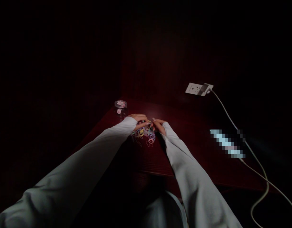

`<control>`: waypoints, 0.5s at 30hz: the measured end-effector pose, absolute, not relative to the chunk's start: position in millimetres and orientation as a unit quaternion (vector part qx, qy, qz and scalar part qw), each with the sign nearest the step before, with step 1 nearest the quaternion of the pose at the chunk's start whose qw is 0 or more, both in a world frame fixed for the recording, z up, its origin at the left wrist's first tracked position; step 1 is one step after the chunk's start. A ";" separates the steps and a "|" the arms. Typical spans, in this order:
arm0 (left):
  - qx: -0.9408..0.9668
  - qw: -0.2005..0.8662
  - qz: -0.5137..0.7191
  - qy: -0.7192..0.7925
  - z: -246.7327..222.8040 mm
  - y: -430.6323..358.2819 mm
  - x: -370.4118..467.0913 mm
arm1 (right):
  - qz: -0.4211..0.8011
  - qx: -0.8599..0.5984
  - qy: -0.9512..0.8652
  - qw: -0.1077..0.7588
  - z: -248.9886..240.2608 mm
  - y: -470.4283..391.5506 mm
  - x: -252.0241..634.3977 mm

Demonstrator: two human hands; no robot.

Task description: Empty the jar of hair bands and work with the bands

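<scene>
A loose pile of small coloured rings (pixel 143 132), which look like hair ties, lies on the dark red table in front of me. My left hand (pixel 139 120) reaches over the left and far side of the pile, thumb and fingers drawn together. From the right, my right hand (pixel 158 125) meets it in a pinch, the fingertips of both hands almost touching. Whatever sits between the fingertips is too small and dark to name. A pink ring (pixel 151 141) and some thin wire-like pieces (pixel 149 145) lie at the near edge of the pile.
A clear lidded jar (pixel 120 108) with pink pieces stands at the back left. To the right lies a blurred-out bright phone-like object (pixel 228 144) with a white cable (pixel 255 173). A wall socket (pixel 195 89) holds a plugged-in charger. Surroundings are very dark.
</scene>
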State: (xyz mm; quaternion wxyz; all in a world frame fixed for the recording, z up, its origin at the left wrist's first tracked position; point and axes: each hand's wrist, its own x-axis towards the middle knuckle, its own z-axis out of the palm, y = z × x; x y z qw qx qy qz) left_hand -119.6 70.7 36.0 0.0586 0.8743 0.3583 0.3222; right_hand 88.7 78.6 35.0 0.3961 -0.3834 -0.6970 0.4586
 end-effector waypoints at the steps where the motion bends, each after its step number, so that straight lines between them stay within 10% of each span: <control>1: 0.875 0.056 0.319 0.359 36.1 70.9 -119.9 | 0.459 -0.384 -0.697 0.396 35.2 77.6 88.5; 15: 0.858 0.014 0.329 0.395 29.5 74.5 -117.2 | 0.396 -0.403 -0.728 0.390 38.8 77.9 92.4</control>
